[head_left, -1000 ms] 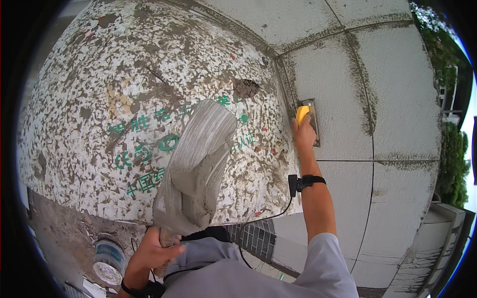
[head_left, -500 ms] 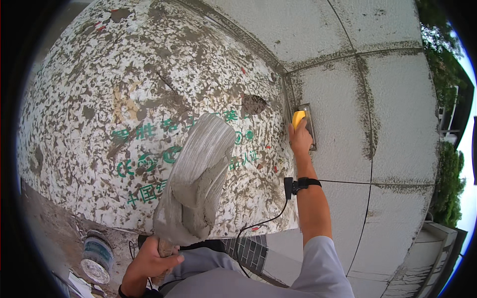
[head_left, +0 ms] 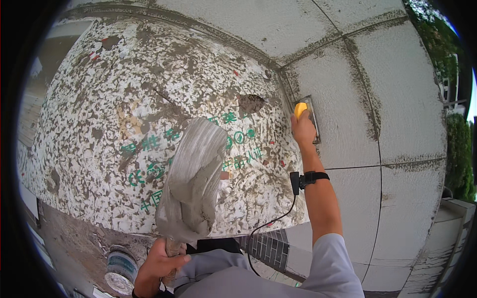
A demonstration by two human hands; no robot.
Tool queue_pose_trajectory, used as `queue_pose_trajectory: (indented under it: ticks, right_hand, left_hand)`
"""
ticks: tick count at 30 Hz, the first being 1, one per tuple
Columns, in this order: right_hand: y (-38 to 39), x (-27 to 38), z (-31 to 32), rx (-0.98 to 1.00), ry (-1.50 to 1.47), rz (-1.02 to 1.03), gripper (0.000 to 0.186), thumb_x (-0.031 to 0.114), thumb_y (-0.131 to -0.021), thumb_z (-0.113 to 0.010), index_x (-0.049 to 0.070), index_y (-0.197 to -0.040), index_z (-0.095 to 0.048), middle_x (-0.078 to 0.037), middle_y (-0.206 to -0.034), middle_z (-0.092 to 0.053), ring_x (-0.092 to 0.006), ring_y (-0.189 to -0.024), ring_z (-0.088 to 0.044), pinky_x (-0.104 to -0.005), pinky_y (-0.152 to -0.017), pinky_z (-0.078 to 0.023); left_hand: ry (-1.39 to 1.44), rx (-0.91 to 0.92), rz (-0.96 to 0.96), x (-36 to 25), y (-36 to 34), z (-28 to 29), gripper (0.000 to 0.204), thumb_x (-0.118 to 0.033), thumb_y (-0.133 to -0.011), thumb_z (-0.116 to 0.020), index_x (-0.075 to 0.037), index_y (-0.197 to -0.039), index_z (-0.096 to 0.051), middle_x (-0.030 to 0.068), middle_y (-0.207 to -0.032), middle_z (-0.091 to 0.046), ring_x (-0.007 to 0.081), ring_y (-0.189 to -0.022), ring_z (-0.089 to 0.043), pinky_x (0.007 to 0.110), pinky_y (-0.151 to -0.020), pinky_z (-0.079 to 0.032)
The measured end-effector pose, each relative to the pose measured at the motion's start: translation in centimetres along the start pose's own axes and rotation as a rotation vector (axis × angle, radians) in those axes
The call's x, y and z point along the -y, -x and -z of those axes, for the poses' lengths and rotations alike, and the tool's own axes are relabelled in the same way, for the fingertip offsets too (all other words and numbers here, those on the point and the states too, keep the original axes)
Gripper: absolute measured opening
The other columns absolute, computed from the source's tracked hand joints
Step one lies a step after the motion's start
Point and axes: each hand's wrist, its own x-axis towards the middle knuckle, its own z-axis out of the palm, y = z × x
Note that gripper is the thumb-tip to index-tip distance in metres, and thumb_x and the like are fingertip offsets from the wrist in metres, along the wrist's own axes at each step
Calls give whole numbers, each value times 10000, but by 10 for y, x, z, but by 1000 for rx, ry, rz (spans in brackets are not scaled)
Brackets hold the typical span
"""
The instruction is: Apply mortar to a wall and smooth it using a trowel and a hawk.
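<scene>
My left hand [head_left: 158,263] is wrapped round the short handle of a mortar hawk [head_left: 196,144], whose long grey face is smeared with mortar. A thick heap of wet grey mortar [head_left: 201,201] lies on its near end. Out to the right, my right hand [head_left: 303,128] grips the yellow handle [head_left: 300,109] of a plastering trowel [head_left: 313,119]. The trowel is seen nearly edge-on at the grey wall panel [head_left: 343,119], close to the inner corner. Whether its blade touches the wall is hard to tell.
A mortar-spattered white sheet [head_left: 198,74] with green print spreads beneath the hawk. Mortar-edged joints [head_left: 365,89] cross the wall panels. A bucket [head_left: 120,270] stands at lower left. A black cable [head_left: 273,221] hangs from the band on my right wrist. Trees [head_left: 459,154] show at far right.
The view has shifted a little. The trowel has turned more edge-on beside the wall. My left hand still holds the loaded hawk in much the same place.
</scene>
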Motion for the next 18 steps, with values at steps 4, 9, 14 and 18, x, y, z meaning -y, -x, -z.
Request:
queue_pose_trajectory:
  ticks: [4, 9, 14, 18]
  right_hand:
    - [-11, 35, -21, 108, -63, -133, 657, 390, -926, -544, -145, -1281, -401, -209, -874, -704, -352, -774, -703, -442, -674, -560]
    - [16, 17, -23, 132, -202, -326, 527, 395, -921, -547, -65, -1160, -451, -216, -863, -700, -371, -794, -699, -462, -688, -552]
    - [99, -30, -16, 126, -186, -424, 408, 325, -907, -545, -18, -1105, -444, -197, -805, -704, -355, -737, -705, -465, -653, -551]
    - [172, -85, -1, 116, -140, -473, 470, 377, -915, -556, -31, -1110, -430, -214, -794, -692, -380, -726, -690, -487, -659, -540]
  left_hand:
    - [-86, -65, -5, -9, 16, -5, 307, -5, -728, -745, 12, -954, -537, 40, -681, -553, 119, -497, -556, 269, -445, -450]
    - [-69, -207, -92, 3, 30, -1, 292, -22, -757, -692, -33, -986, -512, 39, -648, -529, 136, -441, -503, 276, -386, -411]
    - [-74, -47, -120, -21, 32, -23, 292, 1, -711, -711, -3, -911, -498, 68, -620, -513, 157, -413, -509, 286, -369, -424]
    - [-128, 76, -104, -28, 24, -33, 274, -17, -754, -715, 4, -933, -509, 57, -629, -529, 148, -446, -525, 288, -422, -438]
